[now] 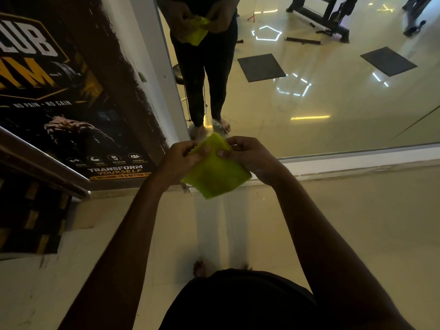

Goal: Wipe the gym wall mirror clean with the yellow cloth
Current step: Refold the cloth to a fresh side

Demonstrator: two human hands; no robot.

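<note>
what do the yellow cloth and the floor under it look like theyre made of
Yellow cloth: soft, matte, fuzzy fabric, probably microfibre, folded limply between the left hand and right hand. Floor: hard cream tile or polished stone by its look; glossy sheen, faint reflections.

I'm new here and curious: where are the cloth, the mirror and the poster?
cloth [215,173]: head view, middle of the folded yellow fabric.
mirror [333,103]: head view, bare glass.
poster [71,120]: head view, dark printed face.

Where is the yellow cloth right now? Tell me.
In the head view the yellow cloth is at centre, held folded between the left hand and right hand, in front of the mirror's lower edge.
</note>
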